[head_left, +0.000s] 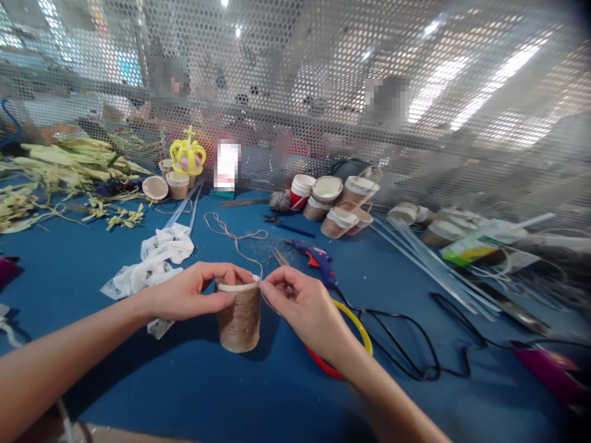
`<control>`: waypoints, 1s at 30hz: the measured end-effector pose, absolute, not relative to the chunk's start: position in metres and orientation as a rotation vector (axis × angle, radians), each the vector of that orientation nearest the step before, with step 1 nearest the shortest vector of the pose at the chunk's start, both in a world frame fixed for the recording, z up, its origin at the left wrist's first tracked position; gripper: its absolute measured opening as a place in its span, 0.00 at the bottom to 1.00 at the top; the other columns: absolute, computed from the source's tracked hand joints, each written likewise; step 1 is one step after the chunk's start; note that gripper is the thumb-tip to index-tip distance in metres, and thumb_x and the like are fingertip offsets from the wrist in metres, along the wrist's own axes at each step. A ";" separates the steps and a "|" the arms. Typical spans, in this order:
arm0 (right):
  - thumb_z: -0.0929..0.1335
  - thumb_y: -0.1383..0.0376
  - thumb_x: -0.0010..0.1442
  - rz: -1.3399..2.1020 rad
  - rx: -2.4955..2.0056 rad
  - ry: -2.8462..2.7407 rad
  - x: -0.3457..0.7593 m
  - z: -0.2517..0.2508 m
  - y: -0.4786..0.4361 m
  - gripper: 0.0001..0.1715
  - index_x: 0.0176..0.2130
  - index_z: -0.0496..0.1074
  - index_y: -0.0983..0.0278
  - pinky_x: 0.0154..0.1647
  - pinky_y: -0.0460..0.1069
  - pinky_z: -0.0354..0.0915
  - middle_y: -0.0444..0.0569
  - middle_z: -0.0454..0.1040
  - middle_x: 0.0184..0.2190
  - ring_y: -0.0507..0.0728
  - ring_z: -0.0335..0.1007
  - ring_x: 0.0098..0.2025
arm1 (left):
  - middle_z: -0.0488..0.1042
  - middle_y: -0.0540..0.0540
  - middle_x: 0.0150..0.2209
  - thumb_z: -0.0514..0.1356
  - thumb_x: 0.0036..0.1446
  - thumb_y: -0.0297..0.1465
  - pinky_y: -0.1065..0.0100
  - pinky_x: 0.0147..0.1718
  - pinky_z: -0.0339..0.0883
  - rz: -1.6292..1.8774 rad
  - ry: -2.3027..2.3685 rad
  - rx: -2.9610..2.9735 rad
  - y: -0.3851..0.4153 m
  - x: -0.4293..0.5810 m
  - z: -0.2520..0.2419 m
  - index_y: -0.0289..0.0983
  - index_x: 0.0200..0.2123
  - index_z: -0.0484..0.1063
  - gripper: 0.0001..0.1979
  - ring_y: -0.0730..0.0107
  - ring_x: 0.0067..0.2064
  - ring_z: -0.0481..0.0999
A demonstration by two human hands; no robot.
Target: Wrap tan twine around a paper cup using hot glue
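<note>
A paper cup wrapped in brown twine [239, 323] stands upright near the middle of the blue table, its white rim showing. My left hand [198, 292] grips the cup at the rim, thumb outside and fingers over the opening. At the cup's right edge, my right hand [298, 301] pinches a strand of twine between thumb and fingers. The loose twine [237, 237] runs from the rim back across the table in loops. Scissors with a red and yellow handle [362, 329] lie partly under my right hand and forearm.
A blue glue gun [318, 258] lies behind my right hand, its black cable [415, 315] trailing right. Crumpled white plastic [159, 252] is at left. Wrapped cups [339, 221], pliers [295, 229], clear sticks [425, 264] and dried husks [69, 163] lie before a perforated metal screen [295, 67].
</note>
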State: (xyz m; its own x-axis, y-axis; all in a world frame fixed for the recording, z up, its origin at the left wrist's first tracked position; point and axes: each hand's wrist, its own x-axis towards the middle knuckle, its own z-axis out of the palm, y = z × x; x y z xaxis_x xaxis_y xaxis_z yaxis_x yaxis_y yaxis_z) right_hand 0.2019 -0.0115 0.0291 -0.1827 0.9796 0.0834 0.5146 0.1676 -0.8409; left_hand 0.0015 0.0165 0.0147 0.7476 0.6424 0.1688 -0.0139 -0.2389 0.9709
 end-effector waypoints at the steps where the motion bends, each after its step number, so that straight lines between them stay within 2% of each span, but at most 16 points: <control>1: 0.64 0.63 0.54 0.917 -1.413 -1.782 0.202 0.029 -0.012 0.09 0.25 0.65 0.65 0.20 0.44 0.51 0.39 0.57 0.17 0.48 0.50 0.21 | 0.67 0.38 0.50 0.53 0.58 0.30 0.64 0.46 0.60 0.659 0.495 1.694 0.017 0.001 0.014 0.34 0.25 0.60 0.10 0.60 0.52 0.66; 6: 0.65 0.61 0.54 1.035 -1.367 -1.742 0.203 0.030 -0.014 0.09 0.26 0.64 0.64 0.19 0.44 0.51 0.39 0.58 0.18 0.48 0.51 0.20 | 0.68 0.38 0.48 0.56 0.55 0.35 0.65 0.42 0.61 0.649 0.495 1.584 0.016 0.002 0.015 0.33 0.24 0.60 0.13 0.61 0.47 0.68; 10: 0.65 0.62 0.54 1.052 -1.315 -1.754 0.205 0.028 -0.013 0.09 0.26 0.64 0.64 0.21 0.44 0.54 0.40 0.60 0.20 0.48 0.54 0.21 | 0.68 0.38 0.47 0.58 0.54 0.36 0.65 0.41 0.60 0.647 0.481 1.528 0.016 0.002 0.015 0.33 0.24 0.60 0.13 0.62 0.46 0.68; 13: 0.65 0.64 0.54 1.001 -1.228 -1.776 0.208 0.027 -0.011 0.08 0.26 0.63 0.63 0.29 0.46 0.60 0.46 0.67 0.30 0.51 0.62 0.30 | 0.68 0.38 0.47 0.57 0.54 0.35 0.65 0.41 0.60 0.646 0.466 1.520 0.016 0.002 0.016 0.33 0.24 0.60 0.13 0.62 0.46 0.68; 16: 0.64 0.65 0.55 1.112 -1.141 -1.780 0.210 0.027 -0.010 0.09 0.24 0.62 0.63 0.35 0.49 0.61 0.49 0.69 0.38 0.53 0.65 0.36 | 0.68 0.39 0.46 0.58 0.54 0.34 0.66 0.40 0.60 0.641 0.450 1.518 0.015 0.001 0.017 0.33 0.24 0.60 0.13 0.62 0.46 0.68; 20: 0.65 0.65 0.55 1.291 -1.085 -1.716 0.210 0.026 -0.010 0.08 0.26 0.61 0.63 0.29 0.46 0.59 0.47 0.69 0.34 0.50 0.62 0.30 | 0.67 0.40 0.45 0.58 0.54 0.33 0.66 0.40 0.60 0.635 0.426 1.512 0.013 0.001 0.020 0.33 0.24 0.60 0.12 0.63 0.45 0.67; 24: 0.65 0.65 0.56 1.411 -1.015 -1.659 0.211 0.024 -0.010 0.09 0.26 0.60 0.63 0.20 0.44 0.51 0.44 0.66 0.31 0.45 0.53 0.22 | 0.66 0.43 0.41 0.58 0.53 0.33 0.65 0.43 0.60 0.641 0.404 1.551 0.012 0.002 0.023 0.34 0.24 0.61 0.11 0.64 0.44 0.66; 30: 0.65 0.65 0.55 1.440 -0.974 -1.624 0.214 0.024 -0.012 0.10 0.26 0.59 0.64 0.18 0.44 0.48 0.42 0.64 0.29 0.45 0.50 0.20 | 0.66 0.44 0.37 0.59 0.51 0.37 0.60 0.47 0.57 0.653 0.372 1.590 0.013 0.000 0.025 0.34 0.26 0.64 0.12 0.58 0.48 0.63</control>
